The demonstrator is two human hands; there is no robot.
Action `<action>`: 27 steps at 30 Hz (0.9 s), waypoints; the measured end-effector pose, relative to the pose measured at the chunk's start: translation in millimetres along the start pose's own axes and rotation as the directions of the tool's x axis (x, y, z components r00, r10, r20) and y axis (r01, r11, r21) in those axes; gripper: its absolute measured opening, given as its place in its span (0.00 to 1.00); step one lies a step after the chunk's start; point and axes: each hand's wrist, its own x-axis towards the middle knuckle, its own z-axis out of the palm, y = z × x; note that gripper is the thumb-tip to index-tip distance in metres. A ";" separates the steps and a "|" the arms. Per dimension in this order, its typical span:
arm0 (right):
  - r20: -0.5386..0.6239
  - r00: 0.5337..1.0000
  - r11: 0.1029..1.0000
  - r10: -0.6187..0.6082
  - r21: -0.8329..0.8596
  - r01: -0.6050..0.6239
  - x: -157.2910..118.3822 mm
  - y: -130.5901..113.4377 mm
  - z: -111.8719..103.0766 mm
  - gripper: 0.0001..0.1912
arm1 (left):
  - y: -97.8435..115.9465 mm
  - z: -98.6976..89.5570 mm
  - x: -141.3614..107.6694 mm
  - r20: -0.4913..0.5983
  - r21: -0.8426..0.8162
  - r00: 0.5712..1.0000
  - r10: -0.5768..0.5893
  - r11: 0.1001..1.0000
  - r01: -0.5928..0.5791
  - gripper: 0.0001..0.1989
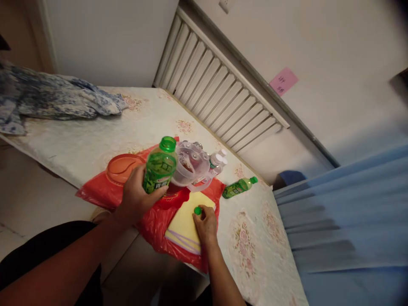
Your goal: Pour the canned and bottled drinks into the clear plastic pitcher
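With our left hand (pixel 137 195) we have our fingers clamped around the open green bottle (pixel 159 168), holding it roughly upright above the red plastic bag (pixel 153 231). Our right hand (pixel 206 225), apart from the left, pinches the small green cap (pixel 197 210) over the folded yellow cloth (pixel 186 221).

The bag spreads along the near edge of the flowered surface (pixel 219 265), the cloth lying on it. The round orange container (pixel 123 168) sits on the bag's left part; the clear plastic tub (pixel 191 163) is just beyond the bottle, toward the far edge by the radiator (pixel 216 85). Beside the tub we see bottles with white caps (pixel 217 160). The second green bottle (pixel 239 188) lies on its side, capped, near the far right corner. Patterned fabric (pixel 63 95) is heaped toward the left end.
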 end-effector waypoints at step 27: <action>-0.045 0.980 0.981 -0.195 -0.001 0.195 39.6 -63.8 -171.1 0.13 | 10.6 130.7 -64.7 0.533 -0.307 0.791 0.300 0.940 -0.150 0.27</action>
